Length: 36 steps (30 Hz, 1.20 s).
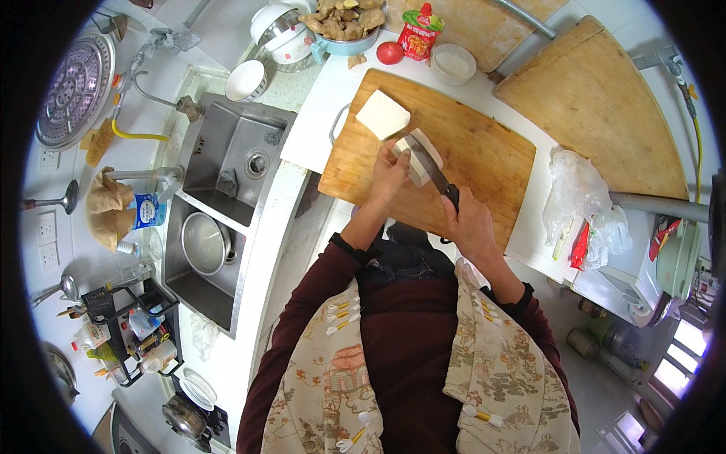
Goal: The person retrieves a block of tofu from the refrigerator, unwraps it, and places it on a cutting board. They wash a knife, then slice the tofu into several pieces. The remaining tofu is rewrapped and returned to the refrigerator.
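Note:
My right hand (471,221) grips the black handle of a kitchen knife (428,160). The blade lies across a piece of white tofu (426,148), which looks cut into slabs under and beside it. My left hand (392,169) holds the near left side of that tofu, fingertips close to the blade. A second white tofu block (383,115) lies flat just up and left, on the same wooden cutting board (482,142). The blade hides part of the tofu, so I cannot tell how deep the cut goes.
Behind the board stand a tomato (389,53), a red sauce pouch (421,33), a small bowl (454,63) and a pot of ginger (346,42). A double sink (227,164) with a metal bowl (204,244) is at left. Plastic bags (578,198) lie at right.

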Motion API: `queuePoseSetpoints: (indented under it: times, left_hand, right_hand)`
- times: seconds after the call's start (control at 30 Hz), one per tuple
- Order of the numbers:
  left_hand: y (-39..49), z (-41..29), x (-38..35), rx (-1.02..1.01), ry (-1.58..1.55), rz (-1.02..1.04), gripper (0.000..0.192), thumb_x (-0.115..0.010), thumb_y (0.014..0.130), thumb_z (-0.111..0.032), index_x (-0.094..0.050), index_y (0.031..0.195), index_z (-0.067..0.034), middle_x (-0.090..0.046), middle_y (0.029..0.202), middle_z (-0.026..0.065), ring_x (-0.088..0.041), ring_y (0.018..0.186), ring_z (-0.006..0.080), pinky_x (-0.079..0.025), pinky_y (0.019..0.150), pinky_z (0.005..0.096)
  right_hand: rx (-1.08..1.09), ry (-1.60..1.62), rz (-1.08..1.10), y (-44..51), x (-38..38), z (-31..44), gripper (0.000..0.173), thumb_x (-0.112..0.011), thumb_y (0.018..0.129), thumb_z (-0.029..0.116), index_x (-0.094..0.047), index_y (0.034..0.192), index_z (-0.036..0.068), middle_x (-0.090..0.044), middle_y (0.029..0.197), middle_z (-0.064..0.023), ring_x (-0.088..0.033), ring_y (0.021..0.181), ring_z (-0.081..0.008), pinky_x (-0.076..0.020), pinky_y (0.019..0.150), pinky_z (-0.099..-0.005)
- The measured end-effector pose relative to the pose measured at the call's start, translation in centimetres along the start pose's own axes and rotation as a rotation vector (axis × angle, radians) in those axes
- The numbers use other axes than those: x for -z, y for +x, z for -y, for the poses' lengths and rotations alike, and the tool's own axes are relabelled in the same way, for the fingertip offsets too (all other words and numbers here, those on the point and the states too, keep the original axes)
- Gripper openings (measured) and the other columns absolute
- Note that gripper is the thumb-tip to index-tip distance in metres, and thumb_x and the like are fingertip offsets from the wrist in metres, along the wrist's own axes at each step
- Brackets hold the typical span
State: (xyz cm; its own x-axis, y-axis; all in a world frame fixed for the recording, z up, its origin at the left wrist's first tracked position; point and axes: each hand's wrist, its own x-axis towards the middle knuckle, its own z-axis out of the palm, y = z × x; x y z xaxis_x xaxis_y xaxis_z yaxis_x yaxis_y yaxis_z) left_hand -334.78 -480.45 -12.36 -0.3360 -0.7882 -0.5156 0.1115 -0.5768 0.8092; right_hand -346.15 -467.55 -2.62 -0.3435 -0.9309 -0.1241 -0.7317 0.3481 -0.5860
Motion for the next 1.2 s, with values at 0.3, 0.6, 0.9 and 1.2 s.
queuePoseSetpoints:
  times: [0.3,0.6,0.9,1.2]
  left_hand:
    - [0.1,0.6,0.1,-0.054,0.01,-0.066,0.041,-0.064,0.087,-0.018,-0.037,0.115,-0.005,-0.055,0.083,0.0047,-0.053,0.064,0.009,-0.045,0.052,0.0211]
    - [0.4,1.1,0.3,-0.151,0.154,-0.093,0.038,-0.064,0.087,-0.015,-0.038,0.111,-0.001,-0.053,0.072,0.0035,-0.051,0.059,0.0088,-0.041,0.048,0.022]
    - [-0.1,1.3,0.2,-0.169,0.169,-0.11,0.042,-0.066,0.085,-0.016,-0.04,0.114,0.001,-0.055,0.071,0.0042,-0.051,0.056,0.0095,-0.043,0.048,0.023]
    - [-0.8,0.8,-0.2,-0.009,0.183,-0.045,0.061,-0.069,0.081,-0.039,-0.042,0.116,0.004,-0.056,0.091,0.008,-0.056,0.071,0.0144,-0.05,0.059,0.0257]
  right_hand:
    - [-0.017,-0.082,0.032,0.3,-0.7,-0.3,0.028,-0.054,0.09,0.027,-0.05,0.087,0.0,-0.059,0.066,-0.023,-0.06,0.063,-0.0404,-0.0469,0.054,-0.0472]
    - [0.023,-0.094,0.049,0.8,-2.3,-1.8,0.029,-0.054,0.09,0.028,-0.049,0.086,-0.001,-0.058,0.065,-0.0235,-0.06,0.062,-0.0413,-0.0471,0.053,-0.0476]
    - [0.02,-0.05,0.06,1.5,-5.3,-4.4,0.029,-0.055,0.089,0.025,-0.048,0.086,-0.003,-0.057,0.066,-0.0264,-0.058,0.063,-0.0445,-0.0455,0.054,-0.0503]
    - [0.02,-0.152,0.055,1.0,-6.6,-4.3,0.035,-0.053,0.09,0.033,-0.047,0.087,-0.001,-0.06,0.066,-0.0213,-0.061,0.059,-0.0386,-0.0483,0.051,-0.0466]
